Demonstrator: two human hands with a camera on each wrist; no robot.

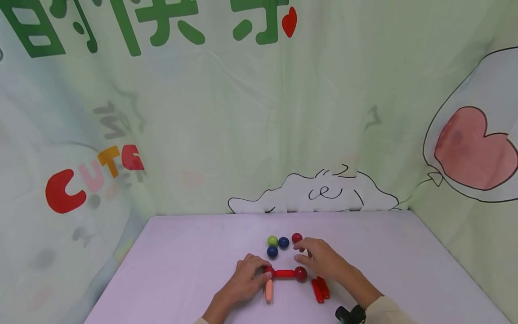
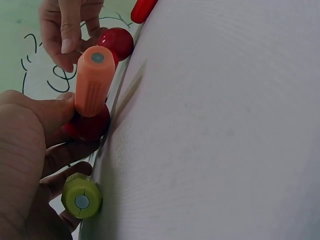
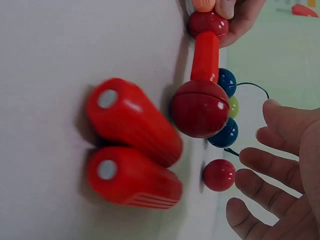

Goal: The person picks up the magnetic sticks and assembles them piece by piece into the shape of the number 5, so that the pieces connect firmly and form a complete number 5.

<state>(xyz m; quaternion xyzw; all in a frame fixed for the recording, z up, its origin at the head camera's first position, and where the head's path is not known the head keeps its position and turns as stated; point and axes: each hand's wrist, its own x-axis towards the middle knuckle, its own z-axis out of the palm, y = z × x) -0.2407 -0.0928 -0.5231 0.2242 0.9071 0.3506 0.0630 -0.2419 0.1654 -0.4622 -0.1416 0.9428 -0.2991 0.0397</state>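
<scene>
My left hand (image 1: 245, 280) pinches a dark red ball (image 2: 89, 124) between thumb and fingers. From that ball a salmon-orange rod (image 1: 269, 292) points toward me, and a red rod (image 1: 285, 273) runs right to a second dark red ball (image 1: 301, 274). A yellow-green rod (image 2: 81, 196) with a grey end disc shows beside my left fingers in the left wrist view; in the head view it is hidden. Fingers spread and holding nothing, my right hand (image 1: 322, 259) hovers beyond the second ball, close to a loose red ball (image 1: 297, 237).
Two loose red rods (image 3: 135, 122) lie side by side at the right, nearer me than the right hand. Behind the joined pieces sit a green ball (image 1: 272, 240) and two blue balls (image 1: 283, 243). A printed cloth wall (image 1: 259, 135) borders the table's far edge.
</scene>
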